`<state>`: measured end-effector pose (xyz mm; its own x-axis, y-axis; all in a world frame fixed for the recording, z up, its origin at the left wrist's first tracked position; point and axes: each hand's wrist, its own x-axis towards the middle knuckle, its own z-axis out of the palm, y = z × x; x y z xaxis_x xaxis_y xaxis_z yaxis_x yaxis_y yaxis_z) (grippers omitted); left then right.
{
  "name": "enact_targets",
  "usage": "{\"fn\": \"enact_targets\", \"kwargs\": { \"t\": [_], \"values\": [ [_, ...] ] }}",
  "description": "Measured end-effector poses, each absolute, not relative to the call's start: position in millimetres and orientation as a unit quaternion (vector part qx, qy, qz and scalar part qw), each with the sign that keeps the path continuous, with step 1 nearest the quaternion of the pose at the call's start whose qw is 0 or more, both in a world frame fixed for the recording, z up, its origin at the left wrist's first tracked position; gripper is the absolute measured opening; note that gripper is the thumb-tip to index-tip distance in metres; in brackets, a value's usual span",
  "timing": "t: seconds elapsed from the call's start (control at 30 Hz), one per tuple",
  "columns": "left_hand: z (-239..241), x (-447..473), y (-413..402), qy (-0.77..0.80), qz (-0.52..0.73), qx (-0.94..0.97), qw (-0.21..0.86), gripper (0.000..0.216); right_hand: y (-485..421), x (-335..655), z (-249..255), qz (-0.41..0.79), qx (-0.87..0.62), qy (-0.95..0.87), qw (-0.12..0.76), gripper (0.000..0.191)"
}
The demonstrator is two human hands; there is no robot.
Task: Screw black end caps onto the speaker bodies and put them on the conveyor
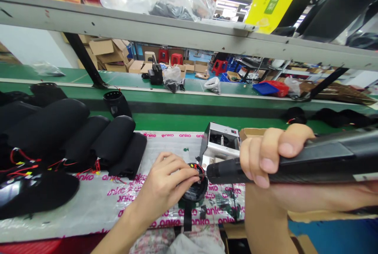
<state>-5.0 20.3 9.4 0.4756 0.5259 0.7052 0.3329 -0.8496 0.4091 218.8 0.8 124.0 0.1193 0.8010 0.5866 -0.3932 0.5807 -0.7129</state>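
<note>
My right hand (271,155) is wrapped around a black electric screwdriver (319,155), held nearly level with its tapered nose pointing left. Under the nose lies a round black housing (195,193) with red and yellow wires inside. My left hand (169,179) rests over the housing's left side, thumb and fingers pinched together at the screwdriver's tip. Whatever is between those fingertips is too small to make out. Just behind the housing stands a silver screw feeder (223,139).
Black padded sleeves (113,139) with wires are piled on the left. Printed plastic wrap (88,206) covers the work surface. A shelf edge (165,29) crosses overhead. A cardboard box (251,132) sits behind my right hand, and a green conveyor belt (165,120) runs beyond.
</note>
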Motion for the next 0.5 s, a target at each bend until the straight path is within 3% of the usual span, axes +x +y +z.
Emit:
{"fn": "enact_targets", "kwargs": {
  "t": [0.23,0.4,0.5],
  "values": [
    [14,-4,15,0.299,0.421,0.854,0.056,0.008,3,204,127,0.410,-0.196,-0.513,0.729,0.066],
    [8,-7,14,0.318,0.459,0.823,0.104,0.005,5,200,124,0.425,-0.201,-0.507,0.723,0.068],
    [-8,-10,7,0.372,0.484,0.764,0.207,0.034,4,207,120,0.464,-0.178,-0.512,0.701,0.068]
  ]
}}
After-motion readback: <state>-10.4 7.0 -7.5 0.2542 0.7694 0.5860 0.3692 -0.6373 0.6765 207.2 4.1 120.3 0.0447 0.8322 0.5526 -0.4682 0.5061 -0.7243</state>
